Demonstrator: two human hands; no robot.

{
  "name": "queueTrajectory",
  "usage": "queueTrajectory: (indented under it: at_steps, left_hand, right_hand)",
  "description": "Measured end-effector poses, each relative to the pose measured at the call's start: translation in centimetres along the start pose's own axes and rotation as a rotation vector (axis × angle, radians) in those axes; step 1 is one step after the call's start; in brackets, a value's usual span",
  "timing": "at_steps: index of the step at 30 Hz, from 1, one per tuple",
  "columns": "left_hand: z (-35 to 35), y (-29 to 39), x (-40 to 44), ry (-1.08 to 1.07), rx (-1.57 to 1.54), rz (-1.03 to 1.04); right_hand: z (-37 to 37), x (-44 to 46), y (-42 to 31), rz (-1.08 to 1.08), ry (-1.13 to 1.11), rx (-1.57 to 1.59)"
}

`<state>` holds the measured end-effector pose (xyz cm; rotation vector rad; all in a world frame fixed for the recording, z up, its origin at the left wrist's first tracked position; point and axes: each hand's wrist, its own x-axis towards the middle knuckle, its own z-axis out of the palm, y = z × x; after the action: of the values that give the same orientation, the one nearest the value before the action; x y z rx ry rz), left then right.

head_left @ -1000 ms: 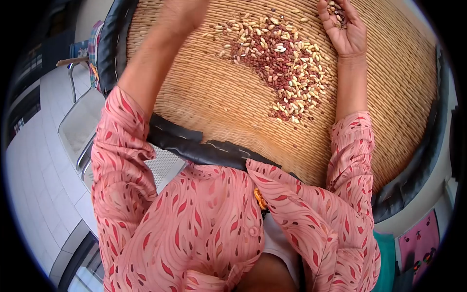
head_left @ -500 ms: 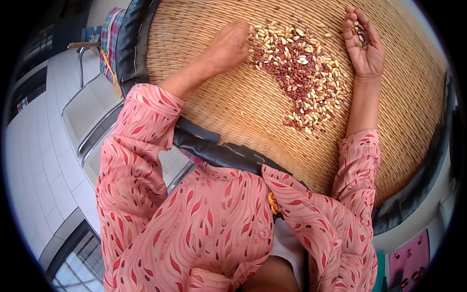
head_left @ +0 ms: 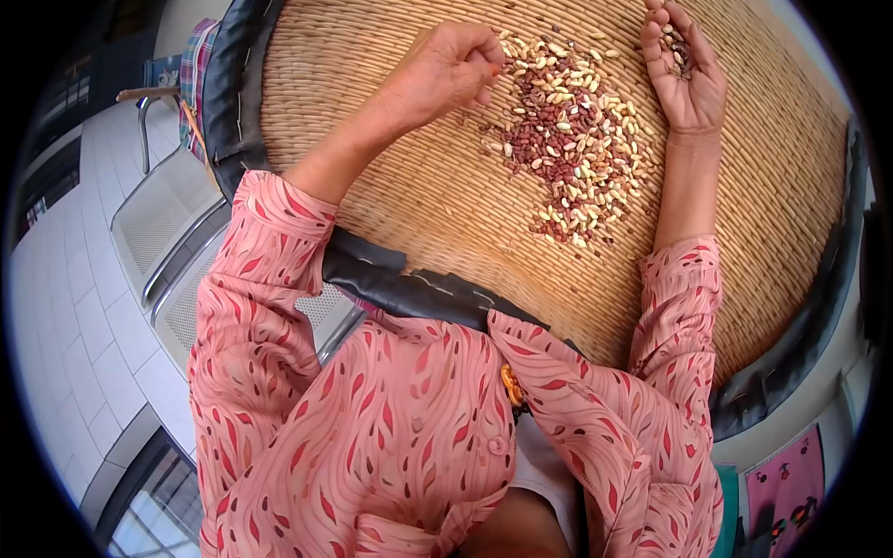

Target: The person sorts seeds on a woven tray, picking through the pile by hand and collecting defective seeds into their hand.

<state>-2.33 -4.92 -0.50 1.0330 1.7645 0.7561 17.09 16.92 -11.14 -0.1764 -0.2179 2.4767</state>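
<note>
Nearest the viewer, below the fingers of both hands, the black edging (head_left: 391, 284) of a broad woven tray (head_left: 400, 195) lies against a pink patterned shirt (head_left: 400, 418); a lean or shift of the body could tip the tray and set the loose seeds (head_left: 567, 139) rolling. These lie spread on the weave, just beyond and to the right of the left fingers, and a brushing sleeve or knuckle could scatter them or mix the colours further. The left hand (head_left: 433, 79) has its fingers bent together at the pile's edge, a reddish speck at the tips; whether they grip a seed cannot be told. The right hand (head_left: 693, 93), just right of the pile, is palm up, its fingers curled around a small handful (head_left: 676, 51); a loosened curl or tilted wrist could spill it. As for materials, the shirt is soft, creased cloth, and the edging looks like smooth leather or plastic with coarse pale stitches. The tray is rounded, its tan strands laid in fine parallel ridges. The seeds are small ovals, dark red toward the middle, cream and yellowish around them. Farther off, left of the left fingers, perforated metal seats (head_left: 163, 219) stand on pale rectangular floor tiles (head_left: 70, 288).
</note>
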Motion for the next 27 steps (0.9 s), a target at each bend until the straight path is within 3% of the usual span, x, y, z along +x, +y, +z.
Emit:
queueTrajectory:
  at_steps: [5,14,17,27]
  left_hand:
    - [0.9,-0.8,0.0,-0.082,0.121,0.075]
    - [2.9,-1.6,0.4,0.095,0.303,0.205]
    - [3.7,-1.9,0.3,0.125,0.337,0.140]
    - [4.3,-2.8,0.9,0.173,0.499,0.285]
  right_hand:
    - [-0.1,0.0,-0.1,0.009,-0.023,0.002]
    - [0.1,-0.1,-0.1,0.030,-0.034,0.014]
    - [0.1,-0.1,-0.1,0.041,-0.039,0.026]
    - [0.3,0.0,0.0,0.014,-0.007,-0.011]
